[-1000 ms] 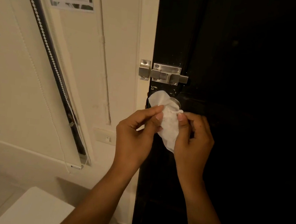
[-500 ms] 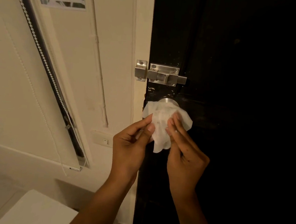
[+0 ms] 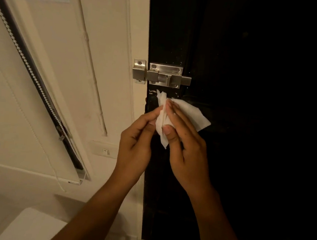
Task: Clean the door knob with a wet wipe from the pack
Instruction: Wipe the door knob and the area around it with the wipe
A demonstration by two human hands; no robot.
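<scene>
A white wet wipe [image 3: 189, 113] is held in front of the dark door [image 3: 250, 88], just below the bolt. My left hand [image 3: 138, 142] pinches its left edge between thumb and fingertips. My right hand [image 3: 186, 146] pinches the wipe from the right, thumb under it and fingers lying over it. The wipe and my fingers hide the door knob. The wipe pack is not in view.
A steel slide bolt [image 3: 163, 75] spans the door edge and the cream frame [image 3: 138, 43] above my hands. A light switch [image 3: 104, 149] sits on the wall to the left. A roller blind with a bead chain [image 3: 34, 79] slants across the left wall.
The wipe has been spread out and shifted slightly up and right; it now covers the knob, whose top showed half a second ago. Both hands keep hold of the wipe.
</scene>
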